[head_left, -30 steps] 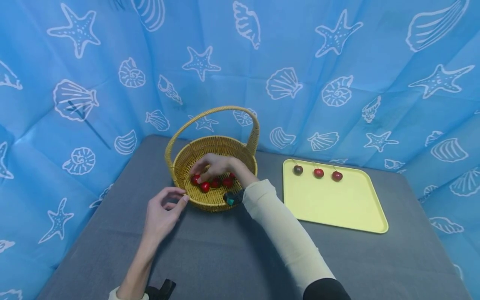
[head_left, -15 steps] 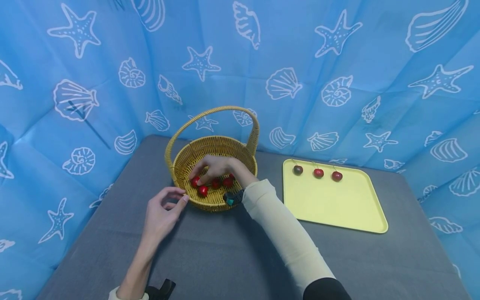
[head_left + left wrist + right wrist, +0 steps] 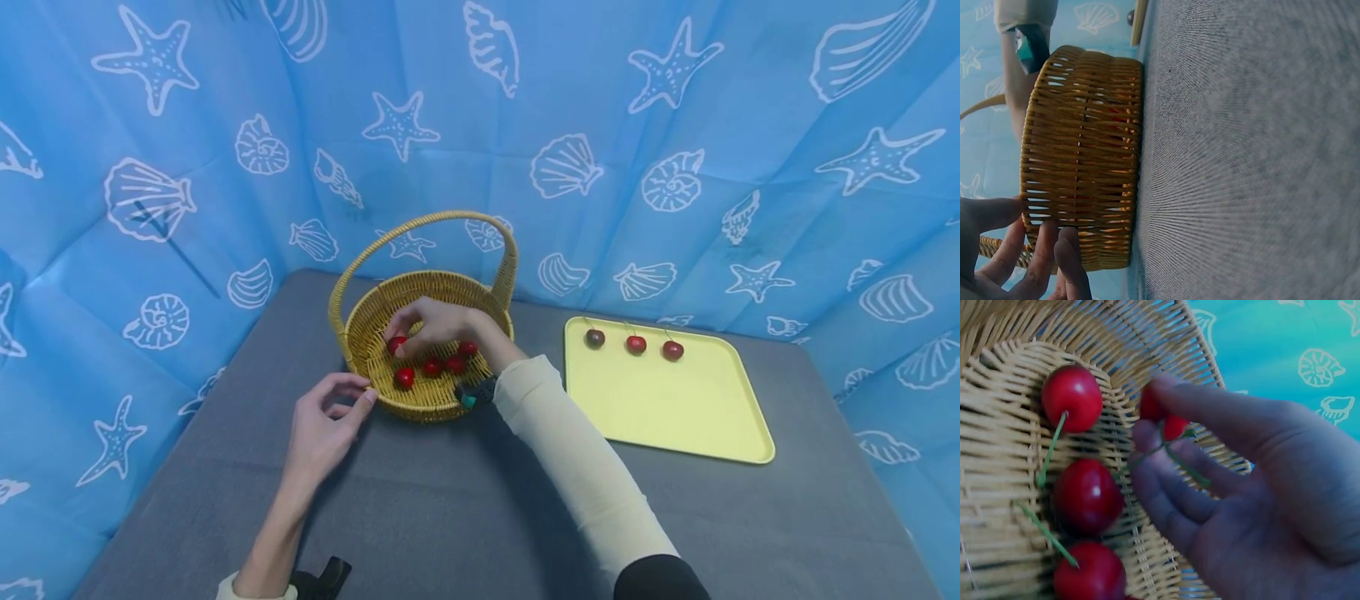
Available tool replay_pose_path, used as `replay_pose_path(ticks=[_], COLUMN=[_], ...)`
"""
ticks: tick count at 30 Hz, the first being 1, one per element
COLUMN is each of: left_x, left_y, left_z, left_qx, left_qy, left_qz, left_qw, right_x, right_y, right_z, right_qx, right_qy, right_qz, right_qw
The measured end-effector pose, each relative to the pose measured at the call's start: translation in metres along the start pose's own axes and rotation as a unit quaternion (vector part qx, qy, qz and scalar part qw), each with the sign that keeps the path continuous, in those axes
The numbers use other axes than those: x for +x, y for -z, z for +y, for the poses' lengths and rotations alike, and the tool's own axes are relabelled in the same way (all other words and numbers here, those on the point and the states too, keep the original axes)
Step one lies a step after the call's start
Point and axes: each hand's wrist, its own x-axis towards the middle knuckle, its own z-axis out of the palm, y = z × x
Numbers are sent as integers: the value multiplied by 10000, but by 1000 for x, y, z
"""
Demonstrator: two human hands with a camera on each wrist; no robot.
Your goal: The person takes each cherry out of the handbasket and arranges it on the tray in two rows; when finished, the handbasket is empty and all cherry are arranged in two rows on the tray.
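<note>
My right hand (image 3: 435, 323) is inside the round wicker basket (image 3: 420, 283), pinching a red cherry (image 3: 396, 343) between thumb and fingers. In the right wrist view the pinched cherry (image 3: 1151, 403) is partly covered by the thumb, and green stems hang beside the fingers. Several other cherries lie on the basket floor, among them a bright red cherry (image 3: 1072, 399) with its stem and a darker cherry (image 3: 1088, 497). At the basket's near left rim, my left hand (image 3: 324, 427) grips the edge, thumb on top and fingers against the woven side (image 3: 1082, 156).
To the right lies a yellow tray (image 3: 675, 408) with three cherries in a row along its far edge, a dark cherry (image 3: 595, 338) leftmost. The basket's tall handle (image 3: 450, 216) arches over its far side. A blue shell-print curtain (image 3: 480, 125) hangs behind the grey-covered table (image 3: 450, 500).
My right hand has shifted slightly up and back with a cherry between its fingers, uncovering more cherries below. One cherry in the basket has rolled a little nearer. My left hand stays put.
</note>
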Motion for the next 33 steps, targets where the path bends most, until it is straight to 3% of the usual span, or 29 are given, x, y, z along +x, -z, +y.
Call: replay_pose_path(ticks=[9, 15, 20, 26, 33], left_x=[0, 0, 0, -1, -2], left_y=[0, 0, 0, 0, -1], left_z=[0, 0, 0, -1, 1], left_qx=[27, 17, 8, 15, 9], left_qy=[22, 26, -29, -112, 3], left_qz=[39, 40, 35, 67, 73], left_qw=[10000, 10000, 10000, 9999, 10000], right_x=[-22, -41, -62, -89, -127], right_y=[18, 33, 45, 57, 71], right_z=[1, 4, 5, 4, 5], right_qx=[326, 131, 66, 346, 269], right_qy=[320, 454, 527, 593, 542], right_qz=[352, 612, 706, 707, 754], right_qw=[9983, 9970, 9961, 9951, 9953])
